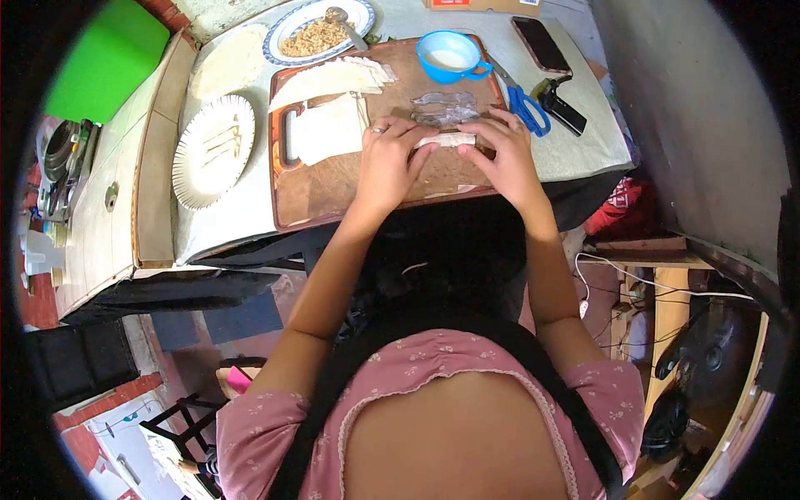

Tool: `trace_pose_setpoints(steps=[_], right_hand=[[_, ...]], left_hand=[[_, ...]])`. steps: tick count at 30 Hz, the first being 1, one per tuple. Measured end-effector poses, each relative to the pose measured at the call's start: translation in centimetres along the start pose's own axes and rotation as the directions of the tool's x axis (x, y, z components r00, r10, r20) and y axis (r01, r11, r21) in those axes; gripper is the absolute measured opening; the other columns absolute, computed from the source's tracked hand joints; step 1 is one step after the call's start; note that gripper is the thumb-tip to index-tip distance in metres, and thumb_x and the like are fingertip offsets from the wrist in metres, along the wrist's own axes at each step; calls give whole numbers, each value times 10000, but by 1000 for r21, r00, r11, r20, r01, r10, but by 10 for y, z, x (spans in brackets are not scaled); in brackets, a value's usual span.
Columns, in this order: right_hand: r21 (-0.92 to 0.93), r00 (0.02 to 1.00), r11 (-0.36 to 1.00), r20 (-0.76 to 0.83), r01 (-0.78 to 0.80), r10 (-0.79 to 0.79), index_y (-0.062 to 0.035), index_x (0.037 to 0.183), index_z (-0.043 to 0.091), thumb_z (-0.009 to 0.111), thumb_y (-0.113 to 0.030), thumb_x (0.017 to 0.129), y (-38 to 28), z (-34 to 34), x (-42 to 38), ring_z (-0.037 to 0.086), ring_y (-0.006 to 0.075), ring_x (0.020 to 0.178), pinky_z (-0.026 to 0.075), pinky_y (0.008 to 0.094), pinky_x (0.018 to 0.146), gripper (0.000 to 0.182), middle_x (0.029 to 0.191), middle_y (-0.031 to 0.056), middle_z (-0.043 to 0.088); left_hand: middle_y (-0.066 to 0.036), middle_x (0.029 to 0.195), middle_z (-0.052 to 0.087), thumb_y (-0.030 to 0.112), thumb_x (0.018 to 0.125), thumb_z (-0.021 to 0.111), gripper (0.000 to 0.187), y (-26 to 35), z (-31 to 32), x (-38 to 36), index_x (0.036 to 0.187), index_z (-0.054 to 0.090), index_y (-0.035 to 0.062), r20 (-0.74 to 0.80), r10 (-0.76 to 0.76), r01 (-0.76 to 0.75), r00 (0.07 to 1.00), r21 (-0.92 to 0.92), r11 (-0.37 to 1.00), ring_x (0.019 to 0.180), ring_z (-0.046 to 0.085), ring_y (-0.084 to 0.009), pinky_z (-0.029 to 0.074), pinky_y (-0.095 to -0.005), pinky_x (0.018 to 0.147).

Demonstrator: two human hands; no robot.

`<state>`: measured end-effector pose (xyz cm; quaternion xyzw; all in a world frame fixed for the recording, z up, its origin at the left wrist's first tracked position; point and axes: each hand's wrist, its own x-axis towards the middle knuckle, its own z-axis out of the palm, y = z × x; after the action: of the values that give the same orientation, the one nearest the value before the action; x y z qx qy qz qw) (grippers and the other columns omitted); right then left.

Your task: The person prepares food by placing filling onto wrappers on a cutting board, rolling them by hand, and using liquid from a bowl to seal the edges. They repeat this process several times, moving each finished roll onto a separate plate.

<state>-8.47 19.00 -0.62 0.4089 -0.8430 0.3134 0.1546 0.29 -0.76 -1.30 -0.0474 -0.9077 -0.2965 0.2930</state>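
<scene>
A small pale spring roll (451, 140) lies crosswise near the front of the brown cutting board (325, 196). My left hand (392, 158) pinches its left end, fingers curled over it. At the other end, my right hand (507, 158) grips the roll between thumb and fingers. Crumpled clear plastic (446, 108) is just beyond my fingertips. To the left, square wrappers (332, 132) are stacked on the board, with a fanned row of wrapper pieces (333, 82) behind them. A blue cup (454, 71) of white liquid stands at the board's back right.
An oval plate (275, 48) with brown crumbly filling and a spoon (354, 35) is at the back. Left is a fluted white plate (185, 162) holding thin rolls. Blue-handled scissors (527, 112), a phone (540, 43) and a black device (563, 107) lie right.
</scene>
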Motion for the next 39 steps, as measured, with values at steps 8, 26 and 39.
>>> trace_pose_setpoints(steps=[8, 26, 39], right_hand=[[406, 987, 900, 49, -161, 154, -60, 993, 725, 771, -132, 814, -6, -17, -1, 619, 246, 1057, 460, 376, 924, 198, 987, 91, 720], [644, 991, 764, -77, -34, 109, 2, 1166, 640, 809, -16, 754, -39, -34, -13, 614, 209, 1126, 463, 344, 974, 445, 1143, 112, 682], [374, 968, 923, -249, 91, 5, -94, 1093, 715, 863, -119, 662, -43, -53, -17, 606, 255, 1025, 465, 379, 920, 456, 1028, 53, 722]], left_hand=[[-115, 910, 691, 129, 883, 699, 168, 2, -4, -2, 1027, 738, 51, 84, -135, 156, 987, -366, 917, 759, 635, -249, 486, -337, 652], [-19, 937, 663, 111, 928, 691, 169, 38, -16, -32, 1074, 734, 37, 189, -337, 366, 922, -704, 609, 779, 551, -63, 413, -203, 646], [-53, 916, 663, 84, 900, 707, 153, 49, -27, -34, 1040, 738, 28, 102, -327, 314, 939, -640, 702, 759, 566, -99, 410, -222, 612]])
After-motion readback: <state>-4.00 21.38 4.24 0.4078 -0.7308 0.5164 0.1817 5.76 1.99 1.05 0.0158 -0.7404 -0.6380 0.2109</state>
